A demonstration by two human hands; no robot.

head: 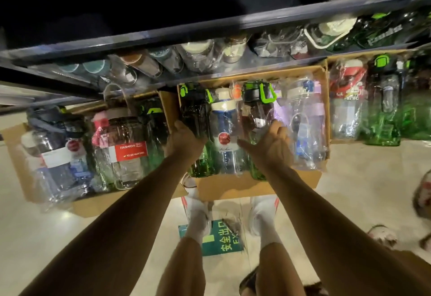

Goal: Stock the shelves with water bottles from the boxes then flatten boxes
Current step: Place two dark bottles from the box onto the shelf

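A cardboard box on the floor under the shelves holds several plastic-wrapped water bottles. My left hand grips a dark bottle with a green-trimmed lid at the box's left side. My right hand curls round a brown-tinted bottle with a black and green lid in the middle. Between them stands a clear bottle with a blue and white lid. A purple-lidded bottle lies at the box's right.
A second cardboard box of bottles sits to the left. More green and red bottles stand to the right. A dark metal shelf above carries wrapped bottles. My feet in white shoes stand on a pale floor with a green sticker.
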